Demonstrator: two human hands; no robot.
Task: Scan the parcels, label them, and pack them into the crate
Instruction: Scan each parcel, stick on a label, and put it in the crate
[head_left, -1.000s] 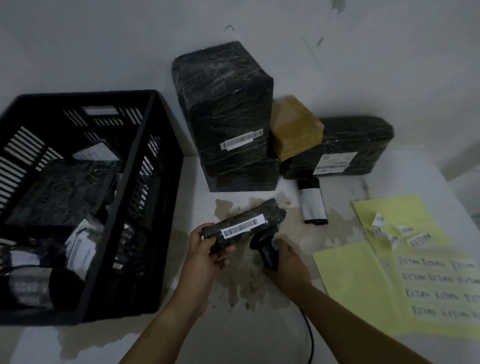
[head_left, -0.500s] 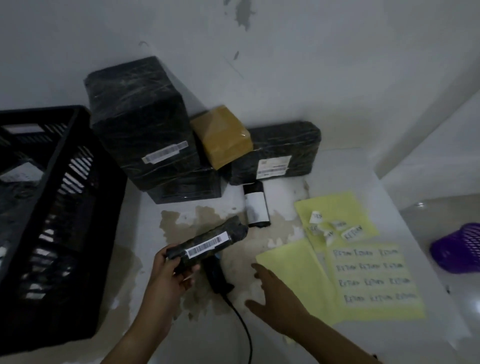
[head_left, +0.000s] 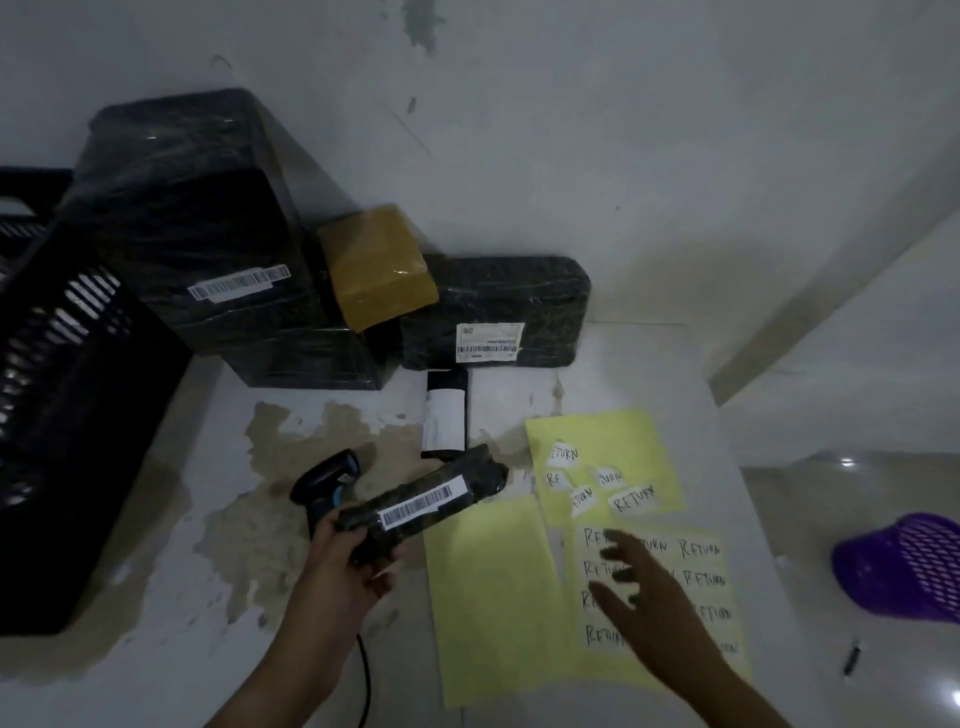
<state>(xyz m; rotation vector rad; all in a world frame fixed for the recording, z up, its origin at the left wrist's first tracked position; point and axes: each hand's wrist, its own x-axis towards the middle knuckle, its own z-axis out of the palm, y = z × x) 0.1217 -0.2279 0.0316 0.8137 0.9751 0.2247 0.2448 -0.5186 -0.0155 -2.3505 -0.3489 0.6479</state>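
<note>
My left hand (head_left: 345, 564) grips a small black wrapped parcel (head_left: 423, 501) with a white barcode strip, held above the table. The black barcode scanner (head_left: 324, 483) lies on the table just behind it, its cable trailing toward me. My right hand (head_left: 641, 587) hovers open, fingers spread, over a yellow sheet of handwritten RETURN labels (head_left: 701, 564). Several cut RETURN labels (head_left: 631, 500) lie on another yellow sheet (head_left: 623, 431) behind. The black crate (head_left: 62, 415) stands at the left edge.
Against the wall stand a tall black parcel (head_left: 197, 218) on a lower black one (head_left: 311, 358), a tan parcel (head_left: 376, 265), a wide black parcel (head_left: 498, 306) and a small black roll (head_left: 444, 410). A purple basket (head_left: 904, 569) sits on the floor to the right.
My right hand let go of the scanner, which now lies on the table, and moved right over the label sheets. My view swung right; the parcel in my left hand moved right too.
</note>
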